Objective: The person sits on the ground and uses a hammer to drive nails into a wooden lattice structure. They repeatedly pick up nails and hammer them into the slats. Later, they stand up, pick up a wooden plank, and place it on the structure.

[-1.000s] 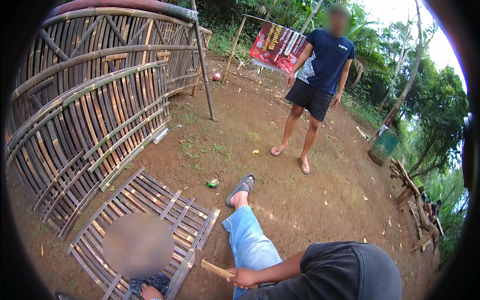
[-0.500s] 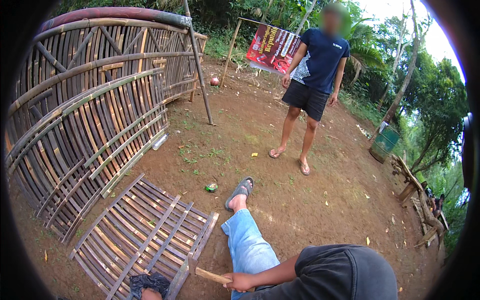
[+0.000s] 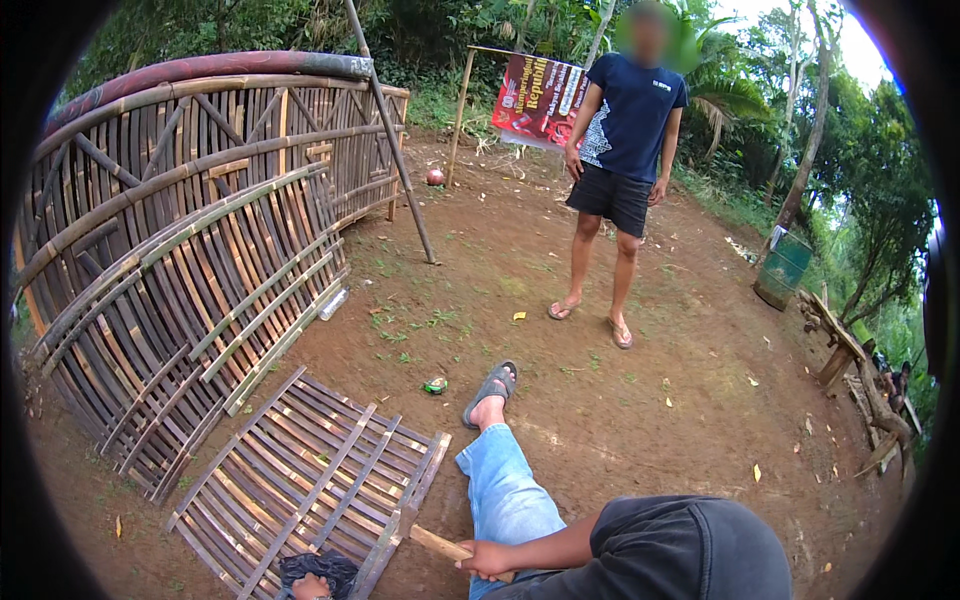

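Tool [image 3: 437, 545] gripped by right hand [image 3: 487, 560] has shifted forward beside bamboo panel [image 3: 311, 497], leg [image 3: 505, 490] nearby; left hand [image 3: 310, 586]: grip unclear.

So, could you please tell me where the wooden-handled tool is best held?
Probably by its wooden handle, from the right, where the right hand grips it: the handle is long and straight and points that way, with the head at the left end.

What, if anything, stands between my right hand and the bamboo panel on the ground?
Only the wooden-handled tool that your right hand grips, its head at the right edge of the bamboo panel. Nothing else visible blocks the way; the black plastic lies to the left.
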`<action>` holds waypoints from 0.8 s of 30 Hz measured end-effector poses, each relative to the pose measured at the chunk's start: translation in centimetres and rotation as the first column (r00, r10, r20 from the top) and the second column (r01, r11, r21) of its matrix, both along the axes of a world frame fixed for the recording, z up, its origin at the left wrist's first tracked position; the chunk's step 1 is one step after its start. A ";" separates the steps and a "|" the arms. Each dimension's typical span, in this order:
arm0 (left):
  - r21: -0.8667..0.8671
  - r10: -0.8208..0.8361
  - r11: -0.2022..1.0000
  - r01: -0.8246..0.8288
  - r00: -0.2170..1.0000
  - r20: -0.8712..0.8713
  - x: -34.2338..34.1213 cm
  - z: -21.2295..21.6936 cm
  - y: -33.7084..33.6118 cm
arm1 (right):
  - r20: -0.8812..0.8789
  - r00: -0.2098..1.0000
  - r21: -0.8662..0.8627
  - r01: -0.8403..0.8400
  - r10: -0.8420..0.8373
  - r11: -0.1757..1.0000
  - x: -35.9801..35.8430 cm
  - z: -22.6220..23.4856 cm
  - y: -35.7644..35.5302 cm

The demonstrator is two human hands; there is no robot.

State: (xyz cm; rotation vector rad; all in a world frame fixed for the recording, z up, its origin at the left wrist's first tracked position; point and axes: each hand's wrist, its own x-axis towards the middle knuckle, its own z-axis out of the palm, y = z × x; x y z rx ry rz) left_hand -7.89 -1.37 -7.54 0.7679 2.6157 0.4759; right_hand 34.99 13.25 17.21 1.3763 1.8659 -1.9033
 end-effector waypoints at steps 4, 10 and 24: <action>0.413 0.204 0.688 -0.596 0.705 0.679 6.9 4.5 -0.6 | 0.029 0.999 -0.027 0.041 -0.040 0.999 1.4 -1.2 0.0; 0.255 -0.003 0.346 -0.903 0.271 0.963 8.0 12.8 -1.3 | -0.017 1.000 0.023 0.001 0.000 1.000 0.3 -0.8 -0.2; 0.267 -0.386 0.723 -0.637 -0.052 0.921 21.4 19.6 -0.2 | -0.199 0.975 0.565 0.036 0.094 0.824 -5.1 3.2 -2.2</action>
